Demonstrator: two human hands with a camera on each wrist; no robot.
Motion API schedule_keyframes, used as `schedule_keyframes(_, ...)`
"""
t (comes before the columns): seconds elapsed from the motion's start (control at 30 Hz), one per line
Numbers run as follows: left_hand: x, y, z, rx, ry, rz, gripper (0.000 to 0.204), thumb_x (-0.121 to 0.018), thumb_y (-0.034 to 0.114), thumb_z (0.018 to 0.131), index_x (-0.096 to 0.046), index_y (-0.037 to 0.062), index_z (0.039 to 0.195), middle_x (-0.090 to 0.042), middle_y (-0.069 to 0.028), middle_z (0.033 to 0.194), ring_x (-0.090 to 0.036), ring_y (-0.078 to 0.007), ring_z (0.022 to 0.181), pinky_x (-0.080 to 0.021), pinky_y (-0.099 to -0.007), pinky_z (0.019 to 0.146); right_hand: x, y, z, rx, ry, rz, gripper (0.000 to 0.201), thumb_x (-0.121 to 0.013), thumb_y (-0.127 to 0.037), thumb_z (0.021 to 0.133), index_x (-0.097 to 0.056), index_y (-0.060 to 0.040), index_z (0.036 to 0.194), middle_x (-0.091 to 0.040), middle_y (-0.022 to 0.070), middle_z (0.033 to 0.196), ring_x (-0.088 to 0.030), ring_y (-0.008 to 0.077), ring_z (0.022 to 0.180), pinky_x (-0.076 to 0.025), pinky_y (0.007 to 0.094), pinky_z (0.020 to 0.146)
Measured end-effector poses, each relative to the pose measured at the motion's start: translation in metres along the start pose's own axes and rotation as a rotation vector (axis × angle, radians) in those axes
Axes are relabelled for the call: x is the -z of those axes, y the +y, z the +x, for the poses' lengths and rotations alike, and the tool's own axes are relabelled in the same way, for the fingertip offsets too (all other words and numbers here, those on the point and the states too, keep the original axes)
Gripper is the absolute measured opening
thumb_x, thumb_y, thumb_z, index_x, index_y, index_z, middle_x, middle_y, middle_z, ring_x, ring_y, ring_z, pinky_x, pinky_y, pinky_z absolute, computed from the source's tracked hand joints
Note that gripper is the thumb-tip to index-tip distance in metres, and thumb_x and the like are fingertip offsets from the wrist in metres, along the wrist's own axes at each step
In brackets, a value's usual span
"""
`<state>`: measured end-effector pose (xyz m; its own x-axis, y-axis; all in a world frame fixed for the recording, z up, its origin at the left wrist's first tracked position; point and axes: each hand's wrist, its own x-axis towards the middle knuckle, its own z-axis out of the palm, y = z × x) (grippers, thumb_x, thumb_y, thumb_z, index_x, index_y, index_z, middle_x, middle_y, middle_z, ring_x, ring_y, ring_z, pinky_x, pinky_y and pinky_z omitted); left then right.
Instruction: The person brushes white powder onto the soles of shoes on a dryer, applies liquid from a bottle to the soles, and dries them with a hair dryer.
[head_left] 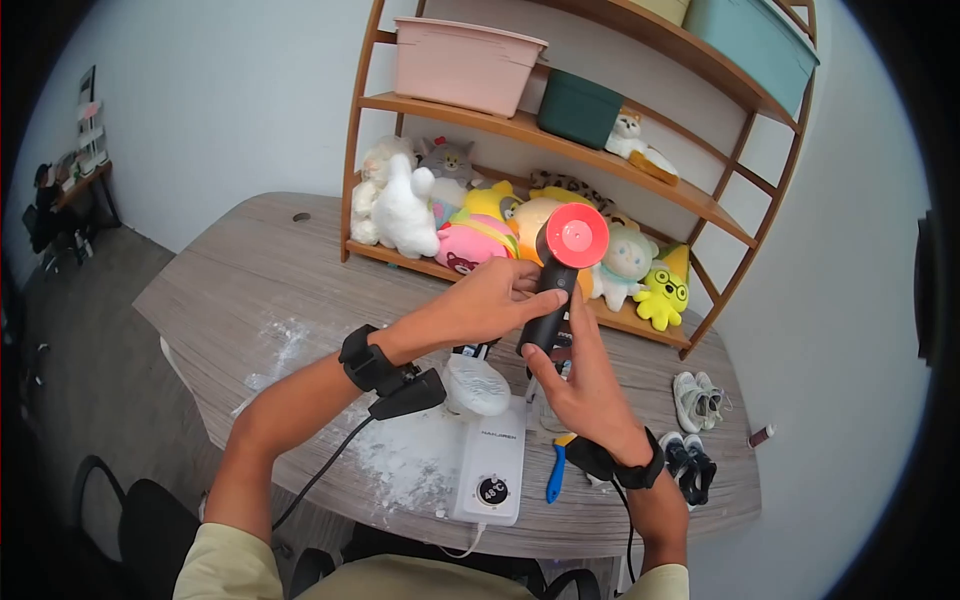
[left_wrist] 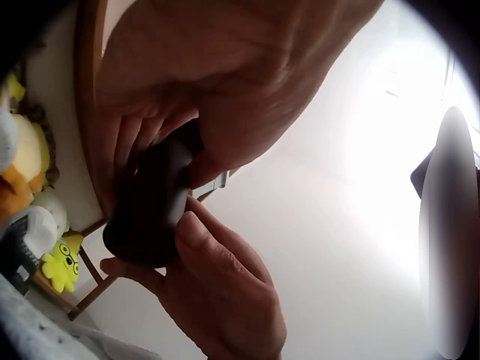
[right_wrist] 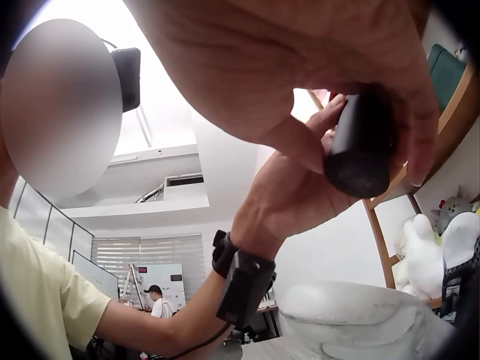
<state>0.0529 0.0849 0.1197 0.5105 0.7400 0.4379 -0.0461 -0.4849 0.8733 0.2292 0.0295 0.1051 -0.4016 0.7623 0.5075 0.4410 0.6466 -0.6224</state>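
Note:
Both of my hands hold a black handheld blower (head_left: 560,283) with a round red head, raised above the table and tilted. The left hand (head_left: 492,297) grips the upper handle, its thumb laid across the front. Lower down, the right hand (head_left: 590,385) holds the base between thumb and fingers. The left wrist view shows the dark body (left_wrist: 154,202) between the two hands, and the right wrist view shows its rounded end (right_wrist: 358,174). Below them is a white shoe (head_left: 477,385), at the far end of a white device (head_left: 492,462) with a round temperature display.
White powder (head_left: 400,455) is scattered over the wooden table (head_left: 230,270). A blue-handled brush (head_left: 556,472) lies right of the device. Two pairs of shoes (head_left: 692,402) stand at the right, near a small bottle (head_left: 761,436). Behind rises a shelf (head_left: 700,200) with plush toys (head_left: 405,215) and bins.

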Motion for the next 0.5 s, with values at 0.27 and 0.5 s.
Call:
schedule_keyframes(0.27,0.043,-0.025,-0.038,-0.059,0.165,-0.212,0.043,-0.056,0.018,0.097,-0.045,-0.0054,0.131,-0.061,-0.0134,0.115,-0.064,-0.0161,0.101,-0.054,-0.0275,0.085,0.056,0.02,0.023,-0.105,-0.022,0.047,0.039,-0.059,-0.013,0.093,-0.052,0.0008,0.129,-0.062,0.0117,0.118,-0.059,0.0172,0.105,-0.052,0.0305,0.082)
schedule_keyframes(0.5,0.078,-0.104,-0.075,0.07,0.214,-0.461,0.045,-0.046,0.037,0.1,-0.045,0.0006,0.127,-0.058,-0.0105,0.108,-0.063,-0.0166,0.086,-0.053,-0.0286,0.069,0.08,0.106,0.042,-0.314,-0.163,0.085,0.027,-0.054,-0.012,0.096,-0.058,0.001,0.12,-0.067,0.0088,0.11,-0.063,0.0148,0.096,-0.054,0.0288,0.076)
